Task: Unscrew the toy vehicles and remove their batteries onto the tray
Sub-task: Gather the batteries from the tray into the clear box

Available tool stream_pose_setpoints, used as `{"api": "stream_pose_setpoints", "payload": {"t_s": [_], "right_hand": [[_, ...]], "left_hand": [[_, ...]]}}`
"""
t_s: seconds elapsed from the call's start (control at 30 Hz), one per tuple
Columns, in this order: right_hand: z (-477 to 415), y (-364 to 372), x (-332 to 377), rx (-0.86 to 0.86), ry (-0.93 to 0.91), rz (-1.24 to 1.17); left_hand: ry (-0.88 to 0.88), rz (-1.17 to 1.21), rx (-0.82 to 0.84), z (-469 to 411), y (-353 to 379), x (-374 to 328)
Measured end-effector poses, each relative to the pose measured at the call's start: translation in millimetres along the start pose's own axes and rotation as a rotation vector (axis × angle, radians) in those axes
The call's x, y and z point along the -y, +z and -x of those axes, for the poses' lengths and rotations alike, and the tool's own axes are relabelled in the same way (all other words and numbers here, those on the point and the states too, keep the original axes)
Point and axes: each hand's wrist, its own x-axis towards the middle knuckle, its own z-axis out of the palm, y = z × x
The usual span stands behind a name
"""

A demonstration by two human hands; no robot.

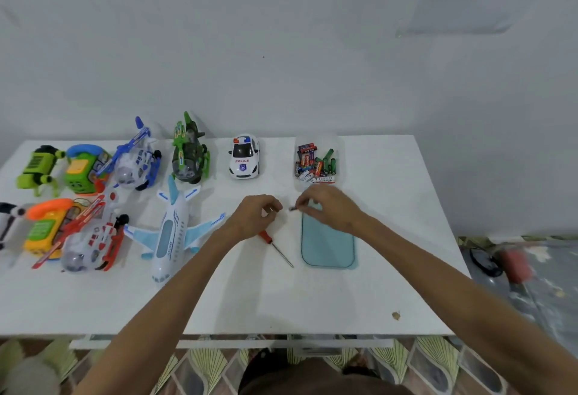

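- I see the white table (375, 285) filling most of my view, with a crowd of toys along its left side.
- The white-and-blue toy airplane (170, 232) lies nearest my left arm; the police car (244, 156) stands at the back, well apart from both hands.
- The teal tray (327, 246) lies flat under my right wrist, its surface bare.
- A clear container of batteries (316, 161) sits just behind the tray.
- My right hand (328, 210) pinches a small dark object (292, 208), too small to identify, between thumb and fingertips.
- My left hand (256, 214) hovers with fingers curled inward; whether it holds anything I cannot tell.
- The red-handled screwdriver (275, 247) lies on the table beneath my left hand.
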Motion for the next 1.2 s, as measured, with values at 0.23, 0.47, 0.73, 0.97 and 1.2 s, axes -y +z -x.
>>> {"api": "stream_pose_setpoints", "payload": {"t_s": [0.23,0.47,0.73,0.97,1.2], "right_hand": [[-45,-37,-31,-0.265,0.365,0.042],[-31,-25,-26,-0.467,0.426,-0.067],[10,-16,-48,-0.235,0.745,-0.153],[16,-10,-48,-0.114,0.726,-0.101],[16,-2,-48,-0.020,0.700,0.011]], "left_hand": [[-0.007,-0.198,0.406,-12,-24,7],[0.097,-0.366,0.512,-11,-31,11],[0.217,-0.348,0.070,-87,-86,-38],[0.084,-0.441,0.002,-153,-46,-80],[-0.169,-0.348,-0.052,-152,-5,-97]]}}
